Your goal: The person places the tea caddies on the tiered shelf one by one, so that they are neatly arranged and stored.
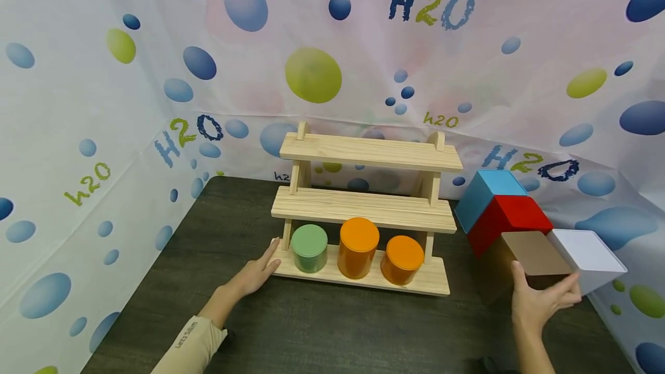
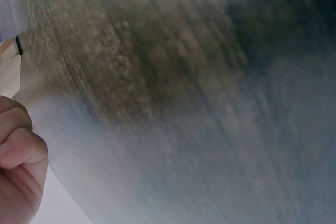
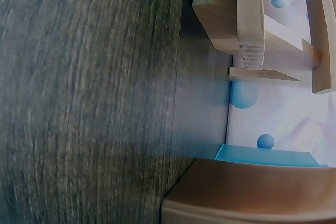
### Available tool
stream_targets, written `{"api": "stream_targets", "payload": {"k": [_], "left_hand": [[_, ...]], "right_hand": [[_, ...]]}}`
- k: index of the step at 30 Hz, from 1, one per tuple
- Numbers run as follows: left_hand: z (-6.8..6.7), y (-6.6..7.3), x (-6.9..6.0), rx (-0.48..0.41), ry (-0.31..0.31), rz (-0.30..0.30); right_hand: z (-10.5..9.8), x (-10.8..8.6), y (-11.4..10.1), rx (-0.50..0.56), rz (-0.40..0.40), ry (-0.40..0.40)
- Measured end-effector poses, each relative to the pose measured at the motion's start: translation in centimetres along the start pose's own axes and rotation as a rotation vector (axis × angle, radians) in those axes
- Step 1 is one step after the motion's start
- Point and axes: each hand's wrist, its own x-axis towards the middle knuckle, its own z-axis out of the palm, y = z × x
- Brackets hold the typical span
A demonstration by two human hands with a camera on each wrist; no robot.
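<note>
A three-tier wooden shelf (image 1: 363, 206) stands on the dark table. My left hand (image 1: 254, 273) rests against the left end of its bottom board, fingers mostly extended; the left wrist view shows that hand (image 2: 21, 161) only in part, beside a bit of pale wood (image 2: 9, 69). With thumb and fingers on opposite sides, my right hand (image 1: 540, 307) grips a brown box (image 1: 537, 253). In the right wrist view the brown box (image 3: 252, 190) fills the lower right, and the hand is out of sight. Beside it are a red box (image 1: 511, 218), a light blue box (image 1: 488, 195) and a white box (image 1: 589, 253).
On the bottom shelf board stand a green canister (image 1: 310, 248), a taller orange canister (image 1: 358, 247) and a shorter orange canister (image 1: 402, 260). A white patterned sheet (image 1: 312, 27) hangs behind and at both sides of the table (image 1: 332, 328).
</note>
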Motion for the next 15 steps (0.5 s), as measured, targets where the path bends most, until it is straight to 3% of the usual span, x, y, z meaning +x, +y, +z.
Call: {"api": "stream_targets", "payload": {"k": [10,15], "left_hand": [[-0.07,0.25,-0.25,0.004,0.003,0.006],[-0.19,0.37,-0.26,0.008,0.0,-0.003]], "right_hand": [[0.01,0.06,0.4,0.093,-0.055,0.028],[0.14,-0.24,0.37,0.085,-0.058,0.05]]}}
